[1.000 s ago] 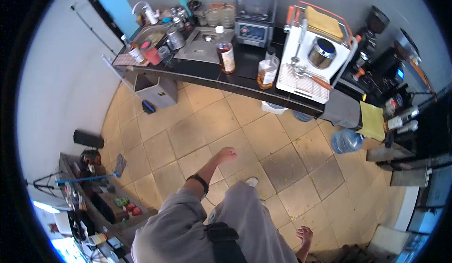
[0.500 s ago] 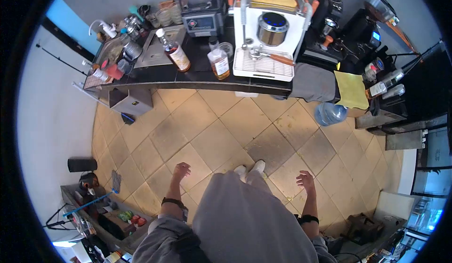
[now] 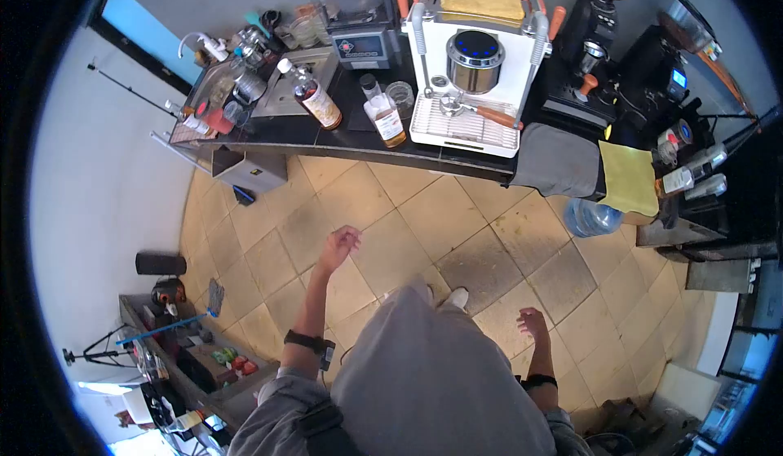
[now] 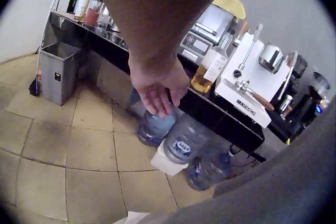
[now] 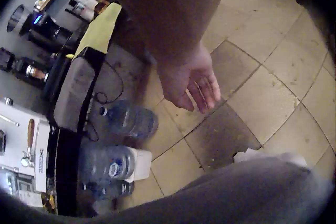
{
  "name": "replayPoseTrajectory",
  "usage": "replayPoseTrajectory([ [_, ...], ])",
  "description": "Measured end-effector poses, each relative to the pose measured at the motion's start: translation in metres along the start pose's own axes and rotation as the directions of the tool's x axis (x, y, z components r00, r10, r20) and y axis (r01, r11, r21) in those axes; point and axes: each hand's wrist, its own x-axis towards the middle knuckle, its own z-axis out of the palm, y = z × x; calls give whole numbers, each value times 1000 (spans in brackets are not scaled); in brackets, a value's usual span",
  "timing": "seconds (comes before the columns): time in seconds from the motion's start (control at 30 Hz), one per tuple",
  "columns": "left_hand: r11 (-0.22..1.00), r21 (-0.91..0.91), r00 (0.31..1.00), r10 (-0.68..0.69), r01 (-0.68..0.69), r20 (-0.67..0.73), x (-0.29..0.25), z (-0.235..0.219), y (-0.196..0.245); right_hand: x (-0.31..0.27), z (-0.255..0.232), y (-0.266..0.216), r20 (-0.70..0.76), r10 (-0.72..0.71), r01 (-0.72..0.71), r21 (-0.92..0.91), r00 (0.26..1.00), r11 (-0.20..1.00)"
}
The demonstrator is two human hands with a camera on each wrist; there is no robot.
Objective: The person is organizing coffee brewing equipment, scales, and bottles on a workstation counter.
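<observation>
In the head view the left hand (image 3: 339,248) hangs in front of the body over the tiled floor, below the counter, holding nothing. The left wrist view shows that hand (image 4: 160,87) with relaxed, slightly bent fingers. Lower and to the right, the right hand (image 3: 533,323) is also empty; its fingers hang loosely in the right wrist view (image 5: 194,85). Neither hand touches anything. On the counter stand two bottles of amber liquid, one taller (image 3: 316,101) and one shorter (image 3: 385,119), left of a white espresso machine (image 3: 465,134) with a wooden-handled portafilter (image 3: 489,114).
The black counter edge (image 3: 408,160) runs across the front. Below it are a grey bin (image 3: 259,173) and a large water bottle (image 3: 591,218). A blender (image 3: 361,46), a sink (image 3: 281,89) and coffee grinders (image 3: 583,89) line the counter. A low box of goods (image 3: 183,350) sits at lower left.
The left hand has swung back, then forward and up again. The right hand has come further into view, then dropped slightly. The head view has shifted, with the counter now nearer than a second ago.
</observation>
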Motion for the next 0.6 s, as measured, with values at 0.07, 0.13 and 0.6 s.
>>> replayPoseTrajectory([
  [0.07, 1000, -18, 999, 17, -18, -39, -3, -2, 17, 2, 12, -50, 19, -59, 61, -93, 998, 994],
  [0.13, 992, -120, 995, -47, 36, -93, 2, -9, 26, 19, 25, -98, 40, -127, 133, -184, 991, 974],
  [0.6, 974, 82, 764, 216, -211, -608, 153, -164, 165, -66, 224, -476, 263, -725, 746, -446, 637, 494],
])
